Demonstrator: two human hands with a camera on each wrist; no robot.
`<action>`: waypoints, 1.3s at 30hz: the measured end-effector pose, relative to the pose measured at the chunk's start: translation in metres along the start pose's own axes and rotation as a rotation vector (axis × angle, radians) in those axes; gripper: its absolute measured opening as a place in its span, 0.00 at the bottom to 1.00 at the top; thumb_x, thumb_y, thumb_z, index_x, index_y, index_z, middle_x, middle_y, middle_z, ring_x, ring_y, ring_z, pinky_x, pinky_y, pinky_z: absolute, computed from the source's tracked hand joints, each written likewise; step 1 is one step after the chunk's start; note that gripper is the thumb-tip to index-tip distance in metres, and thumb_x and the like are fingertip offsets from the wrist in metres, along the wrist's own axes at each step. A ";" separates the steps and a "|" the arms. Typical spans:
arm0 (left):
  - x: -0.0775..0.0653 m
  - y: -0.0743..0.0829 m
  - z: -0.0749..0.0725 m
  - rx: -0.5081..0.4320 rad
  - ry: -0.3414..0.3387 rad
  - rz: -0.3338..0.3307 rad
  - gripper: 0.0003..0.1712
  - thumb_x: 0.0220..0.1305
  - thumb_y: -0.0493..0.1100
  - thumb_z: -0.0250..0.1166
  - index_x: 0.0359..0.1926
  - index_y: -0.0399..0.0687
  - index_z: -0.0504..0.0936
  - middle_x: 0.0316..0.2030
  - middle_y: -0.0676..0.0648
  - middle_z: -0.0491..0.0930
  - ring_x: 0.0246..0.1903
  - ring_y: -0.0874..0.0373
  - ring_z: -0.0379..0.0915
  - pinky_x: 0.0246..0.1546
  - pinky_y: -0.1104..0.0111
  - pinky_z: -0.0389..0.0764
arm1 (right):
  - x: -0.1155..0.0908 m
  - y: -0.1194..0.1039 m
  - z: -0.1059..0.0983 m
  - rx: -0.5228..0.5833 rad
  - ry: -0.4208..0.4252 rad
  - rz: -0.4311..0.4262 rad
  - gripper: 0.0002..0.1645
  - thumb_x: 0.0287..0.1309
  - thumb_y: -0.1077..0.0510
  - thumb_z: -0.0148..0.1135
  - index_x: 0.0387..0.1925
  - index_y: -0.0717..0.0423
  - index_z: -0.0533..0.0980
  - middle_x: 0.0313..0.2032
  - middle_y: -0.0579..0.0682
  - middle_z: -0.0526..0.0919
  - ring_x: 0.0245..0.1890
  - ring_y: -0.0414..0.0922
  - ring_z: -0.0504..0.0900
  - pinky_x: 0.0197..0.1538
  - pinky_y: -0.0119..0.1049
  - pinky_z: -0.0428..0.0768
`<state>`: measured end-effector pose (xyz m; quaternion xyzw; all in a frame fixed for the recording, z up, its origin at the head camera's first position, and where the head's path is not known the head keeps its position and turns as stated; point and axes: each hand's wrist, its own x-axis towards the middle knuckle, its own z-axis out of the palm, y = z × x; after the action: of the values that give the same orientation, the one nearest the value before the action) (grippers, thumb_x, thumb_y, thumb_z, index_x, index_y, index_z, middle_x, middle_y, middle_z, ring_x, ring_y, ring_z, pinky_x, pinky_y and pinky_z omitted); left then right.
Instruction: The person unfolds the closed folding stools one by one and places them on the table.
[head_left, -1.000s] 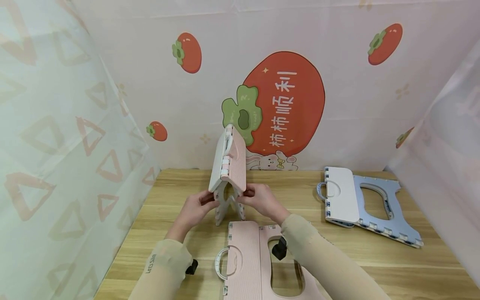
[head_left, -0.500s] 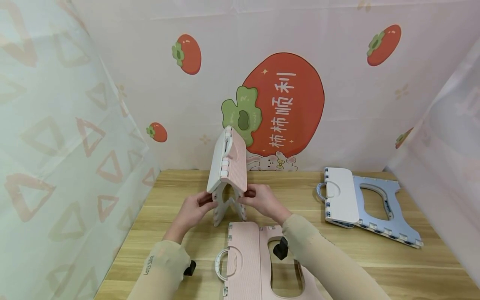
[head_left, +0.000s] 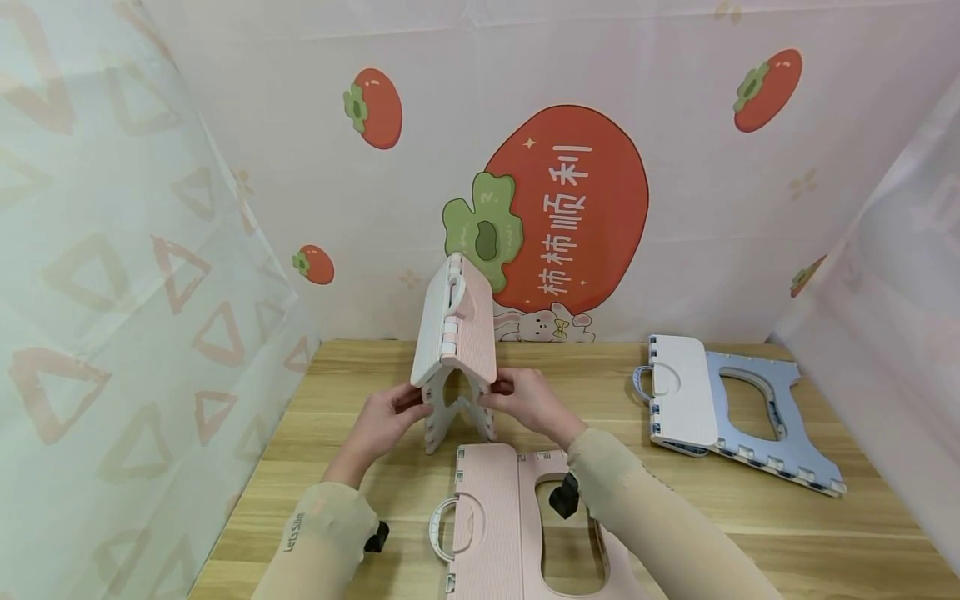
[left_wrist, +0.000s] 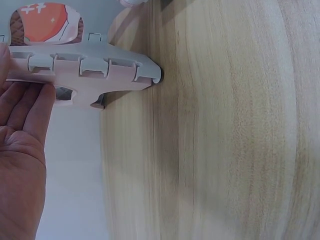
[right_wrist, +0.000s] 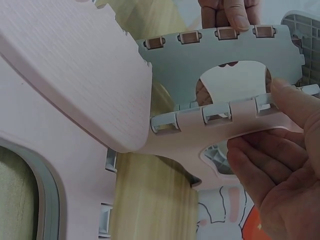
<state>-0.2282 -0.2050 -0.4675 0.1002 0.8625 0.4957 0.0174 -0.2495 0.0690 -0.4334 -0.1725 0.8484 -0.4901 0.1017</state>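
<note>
A half-folded step stool (head_left: 474, 325) with one pink and one white top panel stands on the table, its top peaked like a roof. Below the panels, my left hand (head_left: 381, 427) pinches the edge of the left leg between thumb and fingers. The same grip shows on the other side, where my right hand (head_left: 529, 404) holds the right leg's hinged edge. In the right wrist view, the thumb of the right hand (right_wrist: 285, 170) lies over that edge with the fingers underneath. Close in front lies a pink folding stool (head_left: 491, 533), folded flat, with a white handle at its left.
A white and blue folding stool (head_left: 682, 392) lies flat at the table's right side. Behind the wooden table (head_left: 360, 367) rises a printed cloth backdrop (head_left: 705, 208), and more cloth hangs along both sides. My right forearm passes over the pink stool's cut-out.
My hands have drawn slightly apart, the left one leftward and the right one rightward. The stool's top panels and legs spread a little wider. The two flat stools stay put.
</note>
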 end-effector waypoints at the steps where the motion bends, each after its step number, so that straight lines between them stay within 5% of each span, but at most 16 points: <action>1: 0.000 0.000 0.000 0.001 0.000 0.001 0.29 0.69 0.43 0.69 0.68 0.40 0.76 0.61 0.37 0.80 0.59 0.42 0.79 0.59 0.51 0.81 | 0.000 0.000 0.000 0.001 -0.001 0.000 0.21 0.63 0.56 0.72 0.56 0.58 0.81 0.50 0.52 0.88 0.51 0.46 0.87 0.51 0.40 0.86; 39: -0.005 -0.002 -0.005 -0.004 -0.012 0.023 0.27 0.71 0.44 0.67 0.68 0.43 0.77 0.60 0.39 0.81 0.58 0.45 0.80 0.57 0.54 0.82 | -0.003 0.003 -0.008 -0.066 -0.006 -0.048 0.22 0.63 0.54 0.72 0.56 0.57 0.81 0.50 0.51 0.88 0.50 0.46 0.87 0.52 0.41 0.86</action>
<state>-0.2242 -0.2114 -0.4665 0.1130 0.8602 0.4970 0.0169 -0.2499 0.0784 -0.4318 -0.1975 0.8593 -0.4638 0.0865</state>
